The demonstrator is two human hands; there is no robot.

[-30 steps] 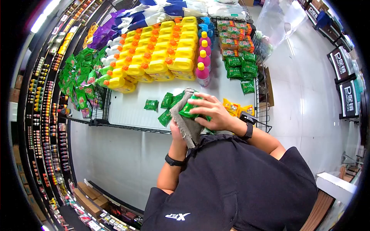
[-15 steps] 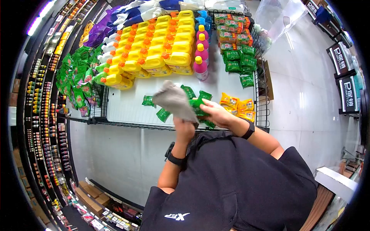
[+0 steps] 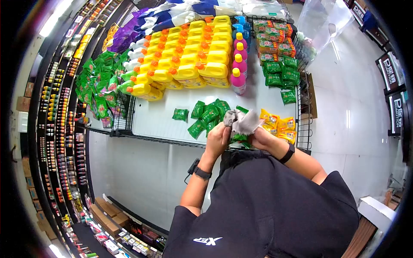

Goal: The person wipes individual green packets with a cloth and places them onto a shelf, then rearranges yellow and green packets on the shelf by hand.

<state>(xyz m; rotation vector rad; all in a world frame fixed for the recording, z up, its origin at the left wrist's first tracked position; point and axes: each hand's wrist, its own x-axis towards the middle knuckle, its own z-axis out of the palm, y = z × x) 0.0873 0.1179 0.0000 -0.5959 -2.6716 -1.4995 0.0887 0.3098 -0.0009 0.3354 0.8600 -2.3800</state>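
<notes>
My left hand (image 3: pixel 218 138) is closed on a grey cloth (image 3: pixel 246 123), which is bunched up between my two hands above the near edge of the white shelf (image 3: pixel 159 124). My right hand (image 3: pixel 264 139) is closed at the cloth's right side, where it held a green packet half a second ago; the cloth now covers most of what its fingers grip. Several green packets (image 3: pixel 210 114) lie in a loose group left of the cloth, and one green packet (image 3: pixel 180 114) lies apart. Beside my right hand are several yellow packets (image 3: pixel 286 124).
Rows of yellow jugs (image 3: pixel 180 73) fill the shelf's back, with pink bottles (image 3: pixel 238 81) alongside. Stacked green packets (image 3: pixel 275 79) and boxed packs (image 3: pixel 275 43) stand at right. A black wire rail (image 3: pixel 304 124) edges the shelf. More green bags (image 3: pixel 97 86) are heaped at left.
The cloth has moved right and down from over the packets to my right hand, covering the green packet there. My hands have come together at the cloth. The view has shifted slightly left.
</notes>
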